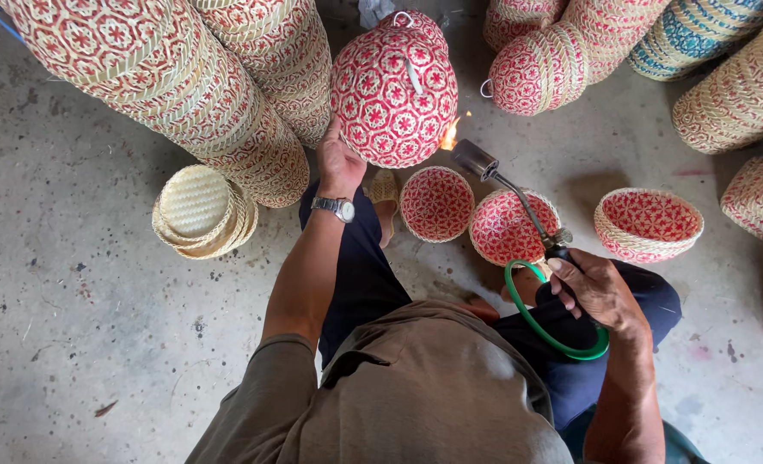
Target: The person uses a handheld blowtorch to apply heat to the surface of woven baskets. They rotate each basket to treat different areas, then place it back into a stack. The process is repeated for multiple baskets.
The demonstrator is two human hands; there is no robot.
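Red-white woven basket (393, 86) | left hand (338, 163) gripping | right hand (594, 288) clasping torch (510, 193)

I count one round red-and-white woven basket (392, 90) held up, three open red-patterned bowls (436, 203) on the floor, one nest of plain straw-coloured lids (199, 209) at left, one gas torch (506, 187), one green hose (553, 331), and one wristwatch (335, 206).
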